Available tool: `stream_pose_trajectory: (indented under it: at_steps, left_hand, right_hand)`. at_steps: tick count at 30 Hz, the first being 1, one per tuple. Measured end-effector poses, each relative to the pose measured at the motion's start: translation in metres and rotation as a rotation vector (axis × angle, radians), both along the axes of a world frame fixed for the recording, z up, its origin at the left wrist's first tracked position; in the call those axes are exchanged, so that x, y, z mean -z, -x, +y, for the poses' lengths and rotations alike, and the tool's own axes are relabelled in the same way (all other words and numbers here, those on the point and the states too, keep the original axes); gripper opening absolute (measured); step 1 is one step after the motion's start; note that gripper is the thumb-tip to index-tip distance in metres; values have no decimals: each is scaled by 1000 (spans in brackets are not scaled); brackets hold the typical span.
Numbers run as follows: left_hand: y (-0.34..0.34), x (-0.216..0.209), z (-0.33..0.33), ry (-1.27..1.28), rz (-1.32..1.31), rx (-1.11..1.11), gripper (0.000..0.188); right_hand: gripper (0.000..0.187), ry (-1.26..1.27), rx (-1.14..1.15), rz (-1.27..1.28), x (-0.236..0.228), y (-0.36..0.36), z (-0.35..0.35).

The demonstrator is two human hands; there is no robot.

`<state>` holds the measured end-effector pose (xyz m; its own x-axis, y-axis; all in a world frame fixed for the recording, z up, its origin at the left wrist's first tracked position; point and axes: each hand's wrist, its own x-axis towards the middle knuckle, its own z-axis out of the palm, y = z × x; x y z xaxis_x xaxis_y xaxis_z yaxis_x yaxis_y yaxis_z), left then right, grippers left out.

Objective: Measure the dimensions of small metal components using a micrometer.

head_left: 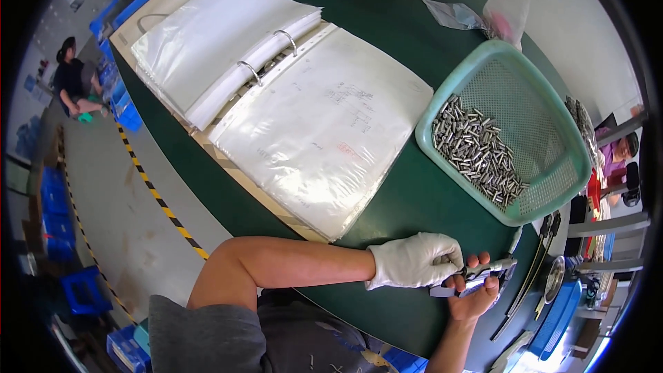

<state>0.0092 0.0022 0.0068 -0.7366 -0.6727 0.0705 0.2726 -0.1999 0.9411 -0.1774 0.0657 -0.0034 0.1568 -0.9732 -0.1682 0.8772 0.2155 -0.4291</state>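
My right hand (473, 297), bare, grips a grey tool with a round metal barrel (492, 266) that looks like a micrometer. Close against it is my left hand (414, 261) in a white glove, its fingertips pinched together at the tool's near end. Whatever sits between those fingertips is too small to make out. Just beyond both hands, a pale green mesh basket (552, 114) holds a heap of small shiny metal pins (476, 152). An open ring binder (324, 131) with pages in clear sleeves lies to the left; the exposed sheet bears a faint drawing.
The dark green table (387, 217) has a curved-looking edge. At the right lie long thin dark-handled tools (528, 276), a metal bowl (554, 280) and a blue tray (558, 321). Clear plastic bags (456, 14) rest at the back. One person (79, 79) sits far left, another far right.
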Motion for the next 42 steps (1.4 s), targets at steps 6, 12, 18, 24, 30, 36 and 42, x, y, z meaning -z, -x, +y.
stream_pose_trajectory:
  at_steps: [6,12,18,24,30,36,42]
  left_hand:
    - [2,6,2,137,-29,-31,12]
    - [3,8,4,161,-39,0,11]
    - [4,9,3,172,-14,-22,11]
    - [4,4,3,-9,79,17,11]
    - [12,15,4,-262,264,62,11]
    - [13,12,4,-237,180,111,11]
    - [15,10,7,-284,188,8,10]
  right_hand:
    - [26,50,-18,0,0,3,-1]
    - [24,63,-63,-40,2,7,0]
    - [27,57,-48,100,-4,0,-1]
    - [31,18,-19,102,-3,2,3]
    - [19,-48,57,320,-13,-14,4]
    - [22,23,74,441,-11,-21,3]
    - [24,44,86,514,-12,-24,1]
